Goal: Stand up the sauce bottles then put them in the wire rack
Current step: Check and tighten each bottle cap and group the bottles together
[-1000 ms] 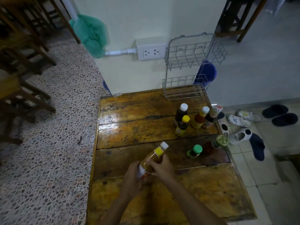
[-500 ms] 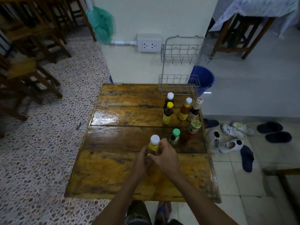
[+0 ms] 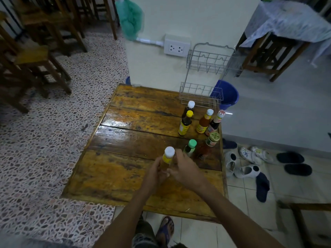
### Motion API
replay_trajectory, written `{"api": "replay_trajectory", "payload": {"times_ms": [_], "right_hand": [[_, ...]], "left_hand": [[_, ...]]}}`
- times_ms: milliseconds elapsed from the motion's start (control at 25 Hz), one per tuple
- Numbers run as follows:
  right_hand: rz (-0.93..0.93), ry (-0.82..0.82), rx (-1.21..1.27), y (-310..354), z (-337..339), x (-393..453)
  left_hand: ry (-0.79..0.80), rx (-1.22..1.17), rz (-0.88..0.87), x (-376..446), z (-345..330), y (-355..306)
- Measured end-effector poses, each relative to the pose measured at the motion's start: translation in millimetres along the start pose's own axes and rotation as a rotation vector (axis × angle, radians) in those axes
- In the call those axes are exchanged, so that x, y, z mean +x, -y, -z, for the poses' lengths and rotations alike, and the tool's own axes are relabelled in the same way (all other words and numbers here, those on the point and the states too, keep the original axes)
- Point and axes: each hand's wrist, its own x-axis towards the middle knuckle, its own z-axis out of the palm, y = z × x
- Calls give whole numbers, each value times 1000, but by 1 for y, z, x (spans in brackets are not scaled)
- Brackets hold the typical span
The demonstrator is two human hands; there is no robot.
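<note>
A white-capped sauce bottle with a yellow neck label (image 3: pixel 168 155) stands upright near the middle of the wooden table (image 3: pixel 114 172). My left hand (image 3: pixel 155 171) wraps its lower body from the left and my right hand (image 3: pixel 184 168) holds it from the right. Just right of it stand a green-capped bottle (image 3: pixel 191 147) and a red sauce jar with a gold lid (image 3: pixel 208 145). Farther back stand several more upright bottles, among them a yellow-capped dark one (image 3: pixel 185 125). The empty two-tier wire rack (image 3: pixel 202 95) stands at the table's far right corner against the wall.
A blue bucket (image 3: pixel 228 97) sits on the floor behind the rack. Sandals and slippers (image 3: pixel 249 161) lie on the tiles right of the table. Wooden chairs (image 3: pixel 32 56) stand at the left, another table (image 3: pixel 279 38) at the far right. My foot (image 3: pixel 165 230) shows below the table's near edge.
The bottle in my hands went from tilted to upright on the table. My head pulled back and up, so the whole table shows.
</note>
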Motion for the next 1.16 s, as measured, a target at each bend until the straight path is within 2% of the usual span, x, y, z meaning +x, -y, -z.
{"api": "replay_trajectory", "payload": {"times_ms": [80, 200, 320, 480, 600, 720, 840, 920, 1000, 1080, 1160], "right_hand": [[185, -9, -162, 6, 29, 6], [511, -49, -542, 24, 56, 21], [611, 17, -776, 29, 66, 41], [709, 111, -715, 16, 87, 60], [787, -30, -642, 2, 100, 65], [560, -96, -437, 5, 91, 73], [315, -196, -183, 11, 66, 78], [211, -170, -332, 7, 46, 78], [105, -76, -490, 7, 31, 81], [-32, 66, -431, 11, 26, 89], [-49, 86, -387, 19, 25, 98]], "left_hand": [[-19, 16, -7, 2, -3, 3], [-50, 28, 40, 6, -13, 0], [-94, -47, 93, 16, -20, -5], [-22, -8, 59, 24, -5, -10], [17, 82, 13, 15, 23, -21], [15, 208, 29, 9, 49, -38], [-115, 519, 11, 7, 70, -57], [-212, 779, -50, 6, 83, -61], [-242, 970, -119, 6, 92, -59], [-225, 1101, -141, 8, 97, -54], [-206, 1155, -158, 13, 105, -49]]}}
